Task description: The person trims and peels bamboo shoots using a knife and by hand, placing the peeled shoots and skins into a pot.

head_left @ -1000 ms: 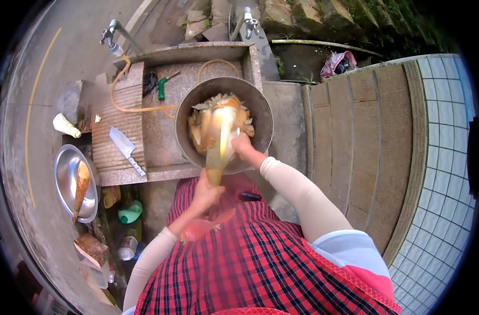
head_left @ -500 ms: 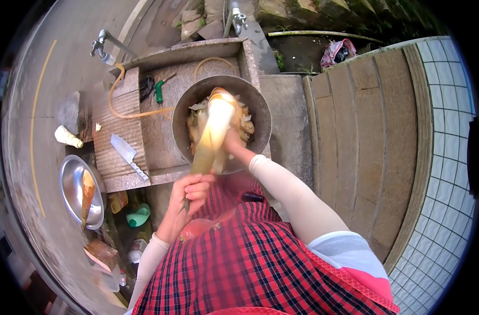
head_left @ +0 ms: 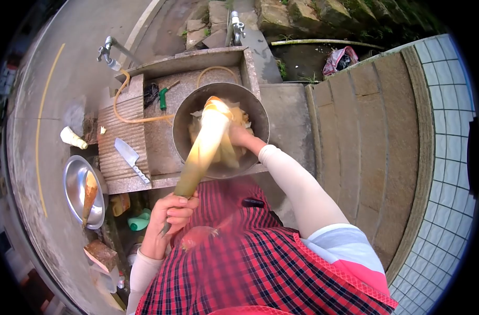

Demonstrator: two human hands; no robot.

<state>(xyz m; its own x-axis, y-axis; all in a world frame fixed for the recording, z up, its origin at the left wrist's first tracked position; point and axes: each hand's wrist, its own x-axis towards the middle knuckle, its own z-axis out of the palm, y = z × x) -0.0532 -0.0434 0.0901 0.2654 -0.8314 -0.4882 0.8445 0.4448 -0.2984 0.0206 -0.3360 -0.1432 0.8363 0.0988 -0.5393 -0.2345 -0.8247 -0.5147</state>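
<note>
My left hand [head_left: 171, 215] is wrapped round the narrow green end of a long bamboo shoot [head_left: 200, 152], which slants up over a deep metal pot [head_left: 181, 137]. The shoot's pale thick end is over the pot's opening and looks overexposed. At the shoot's right side, my right hand [head_left: 242, 137] reaches into the pot, its fingers bent and partly hidden. A pale strip of husk [head_left: 227, 153] hangs by those fingers. Loose pale husk pieces [head_left: 241, 111] lie in the pot, partly covered by the shoot and hand.
A cleaver [head_left: 128, 155] lies on the ribbed stone slab [head_left: 111, 165] at left. Beside it stand a steel bowl [head_left: 71, 184] with another shoot [head_left: 90, 191] and a peeled shoot [head_left: 73, 138]. A hose [head_left: 116, 107] runs from a tap [head_left: 107, 51]; a green-handled tool [head_left: 162, 98] lies in the basin.
My left hand has moved down and left with the shoot, drawing its lower end toward my body. My right hand has shifted slightly up and right. The camera view has tilted a little.
</note>
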